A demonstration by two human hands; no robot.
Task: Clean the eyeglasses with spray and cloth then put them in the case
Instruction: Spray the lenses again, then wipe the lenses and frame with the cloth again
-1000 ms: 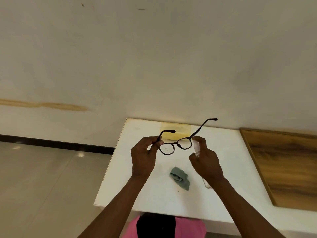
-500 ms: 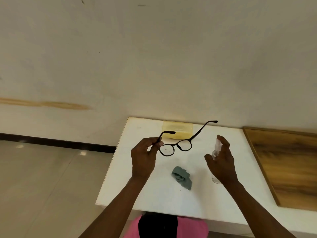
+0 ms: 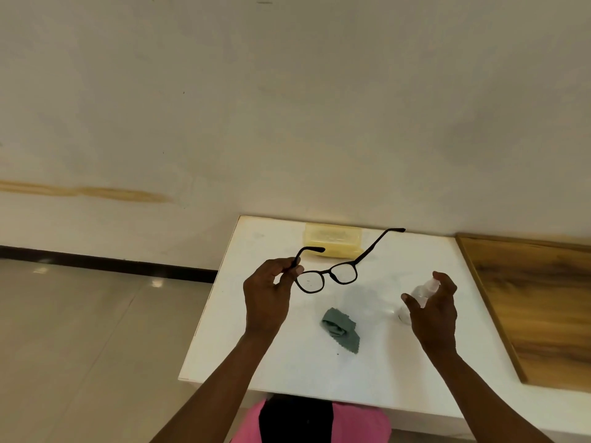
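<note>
Above the white rectangular table [image 3: 287,362], the left hand [image 3: 267,298] pinches the black plastic-framed eyeglasses [image 3: 332,270] at one temple, arms unfolded. Behind them on the table stands the pale yellow translucent case [image 3: 332,239]. The crumpled grey-green cloth [image 3: 340,329] lies on the table. The right hand [image 3: 431,311] curls around the small clear spray bottle [image 3: 422,290], forefinger on top.

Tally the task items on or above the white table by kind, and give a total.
Black-framed eyeglasses, pinched in the left hand: 1
Clear plastic spray bottle, gripped in the right hand: 1
Grey-green crumpled cleaning cloth on the white table: 1
Pale yellow translucent case at the far edge: 1
Total: 4
</note>
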